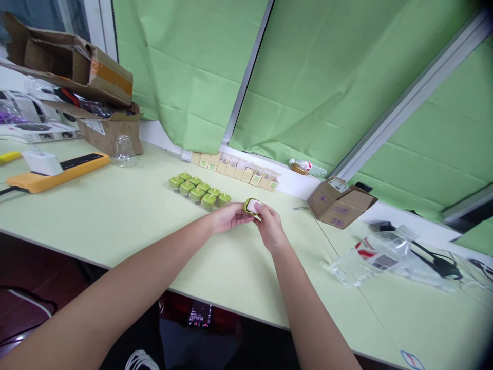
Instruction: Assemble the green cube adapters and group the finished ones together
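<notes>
Above the middle of the table, my left hand (230, 217) and my right hand (268, 224) are closed together on one small green-rimmed piece with a white inside (252, 206). My right thumb presses against its white face, while the left fingers support it from the side and below. Whether it is a lid or a whole small container, I cannot tell. Just left and behind my hands stand several small green-lidded clear containers (197, 193) in rows, each with a little stub on top.
Small open cardboard boxes (235, 170) line the back wall. A carton (339, 203) and a clear plastic bag (379, 257) lie to the right. An orange power strip (57, 172), a clear cup (125, 151) and stacked cartons (110, 131) are on the left. A phone (199, 314) lies below the table edge.
</notes>
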A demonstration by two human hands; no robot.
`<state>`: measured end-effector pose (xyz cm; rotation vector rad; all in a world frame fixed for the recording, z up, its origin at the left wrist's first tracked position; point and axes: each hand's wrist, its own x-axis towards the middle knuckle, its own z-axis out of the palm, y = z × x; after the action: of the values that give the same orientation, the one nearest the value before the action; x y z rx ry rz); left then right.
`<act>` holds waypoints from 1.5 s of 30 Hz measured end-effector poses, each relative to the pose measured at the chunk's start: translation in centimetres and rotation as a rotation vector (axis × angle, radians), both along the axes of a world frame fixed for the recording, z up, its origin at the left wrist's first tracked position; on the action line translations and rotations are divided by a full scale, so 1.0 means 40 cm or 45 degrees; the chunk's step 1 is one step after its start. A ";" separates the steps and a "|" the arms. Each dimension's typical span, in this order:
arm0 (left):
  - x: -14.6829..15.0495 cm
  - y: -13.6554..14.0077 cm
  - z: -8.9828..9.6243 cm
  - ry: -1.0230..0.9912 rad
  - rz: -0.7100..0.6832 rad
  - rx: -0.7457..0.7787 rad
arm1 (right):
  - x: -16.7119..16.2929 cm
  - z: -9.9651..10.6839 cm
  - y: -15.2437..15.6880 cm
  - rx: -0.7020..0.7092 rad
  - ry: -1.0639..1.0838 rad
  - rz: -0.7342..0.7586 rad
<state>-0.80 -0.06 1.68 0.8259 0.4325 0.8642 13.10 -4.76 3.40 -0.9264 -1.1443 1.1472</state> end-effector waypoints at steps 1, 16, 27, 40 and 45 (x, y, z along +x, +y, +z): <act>0.000 -0.002 0.002 0.020 0.008 -0.006 | 0.000 -0.003 0.003 -0.003 0.015 -0.028; 0.011 -0.009 -0.003 0.328 0.299 0.300 | 0.008 -0.004 0.015 -0.120 0.147 -0.211; 0.017 0.015 -0.036 0.469 0.481 0.519 | 0.021 0.012 0.011 -0.261 0.344 -0.170; 0.020 0.002 -0.023 0.430 0.515 0.454 | 0.029 0.015 0.011 -0.332 0.387 -0.133; 0.014 0.010 -0.004 0.444 0.525 0.439 | 0.034 0.019 0.012 -0.375 0.391 -0.122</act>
<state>-0.24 0.35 1.53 1.2394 0.7927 1.2016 14.45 -4.29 4.14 -0.9757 -0.6876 1.3480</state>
